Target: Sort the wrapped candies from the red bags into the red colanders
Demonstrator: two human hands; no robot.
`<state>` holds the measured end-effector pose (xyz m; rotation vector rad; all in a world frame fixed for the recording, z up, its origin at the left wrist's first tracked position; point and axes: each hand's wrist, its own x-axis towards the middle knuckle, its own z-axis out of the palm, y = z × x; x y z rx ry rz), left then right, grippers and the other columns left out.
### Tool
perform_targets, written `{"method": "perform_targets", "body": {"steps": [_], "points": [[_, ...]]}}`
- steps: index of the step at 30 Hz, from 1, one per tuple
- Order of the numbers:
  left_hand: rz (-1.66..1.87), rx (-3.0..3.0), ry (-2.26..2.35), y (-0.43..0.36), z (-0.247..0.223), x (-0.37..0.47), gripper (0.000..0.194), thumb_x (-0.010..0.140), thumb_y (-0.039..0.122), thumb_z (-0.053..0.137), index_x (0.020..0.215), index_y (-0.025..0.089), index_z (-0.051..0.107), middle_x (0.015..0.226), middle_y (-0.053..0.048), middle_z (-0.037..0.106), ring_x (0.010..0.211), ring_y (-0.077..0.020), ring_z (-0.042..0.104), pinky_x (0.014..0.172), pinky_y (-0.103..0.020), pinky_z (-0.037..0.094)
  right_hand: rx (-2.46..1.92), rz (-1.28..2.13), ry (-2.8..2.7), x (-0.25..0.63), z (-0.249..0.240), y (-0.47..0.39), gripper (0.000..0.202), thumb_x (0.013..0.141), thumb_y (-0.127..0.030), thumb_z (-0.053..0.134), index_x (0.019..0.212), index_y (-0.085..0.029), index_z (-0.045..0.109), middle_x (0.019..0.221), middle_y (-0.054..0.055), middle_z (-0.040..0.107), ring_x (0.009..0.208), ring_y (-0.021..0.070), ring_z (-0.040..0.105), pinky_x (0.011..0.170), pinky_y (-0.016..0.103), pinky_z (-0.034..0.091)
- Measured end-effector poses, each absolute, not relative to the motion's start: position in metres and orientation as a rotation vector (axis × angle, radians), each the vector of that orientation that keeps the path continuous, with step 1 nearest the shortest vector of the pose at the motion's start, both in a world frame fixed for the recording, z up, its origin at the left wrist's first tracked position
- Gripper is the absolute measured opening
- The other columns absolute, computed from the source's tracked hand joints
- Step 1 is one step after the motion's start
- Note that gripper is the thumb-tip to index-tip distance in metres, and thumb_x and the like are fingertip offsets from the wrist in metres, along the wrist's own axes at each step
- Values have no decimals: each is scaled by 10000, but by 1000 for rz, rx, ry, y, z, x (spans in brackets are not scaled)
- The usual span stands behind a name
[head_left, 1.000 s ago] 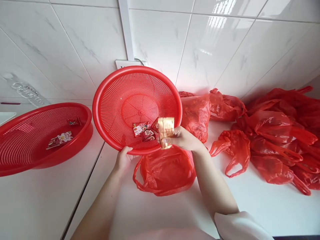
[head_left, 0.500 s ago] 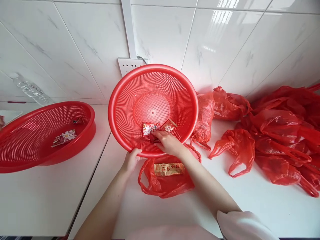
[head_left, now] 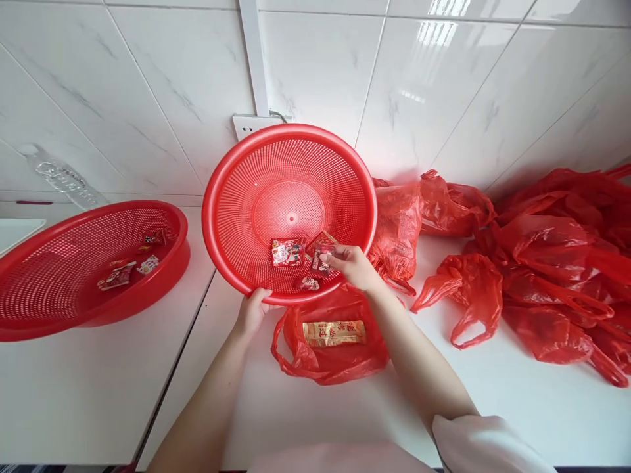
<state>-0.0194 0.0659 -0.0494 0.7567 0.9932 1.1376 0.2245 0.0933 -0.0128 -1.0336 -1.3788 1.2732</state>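
On the bench (head_left: 290, 427), nearest the body, an open red bag (head_left: 330, 364) bears a gold packet (head_left: 335, 333), long axis running left to right. Just beyond, the left hand (head_left: 252, 312) grips the near rim of a tilted red basket (head_left: 215, 217). The right hand, (head_left: 352, 266) just past the bag, pinches a small dark packet (head_left: 317, 264) inside the basket's near right side; its long axis is hard to tell. The bag lies below and bodyward of that packet.
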Motion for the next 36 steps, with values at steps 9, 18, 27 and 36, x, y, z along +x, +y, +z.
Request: {"method": "perform_targets", "body": {"steps": [9,18,27,36], "points": [[1160,731,1010,65,-43,-17,143,661,248,630,737,135,676,803,-64,687,851,-263,663,720,-371,561,-920,1442,-1542,248,18,77,355,756,-426,734,974,-146,730,819,46,725,735,171,658,734,316,537],[1100,763,966,62,-44,-13,232,687,237,623,874,131,707,838,-73,698,892,-282,663,729,-395,567,-1263,862,-2042,229,11,73,356,948,-454,470,990,-182,696,884,37,710,804,163,646,771,283,467],[1068,753,1010,63,-53,-15,149,659,254,654,748,138,682,747,-41,669,774,-236,664,682,-353,559,-1352,847,-1976,200,-34,91,254,930,-270,491,1051,-158,685,911,85,706,835,189,646,811,324,481],[1121,726,1008,64,-47,-16,214,663,256,641,831,133,690,805,-53,682,837,-258,664,721,-387,561,-860,1793,-919,221,-18,95,369,714,-396,783,1002,-190,683,900,23,711,701,108,666,668,236,581]]}}
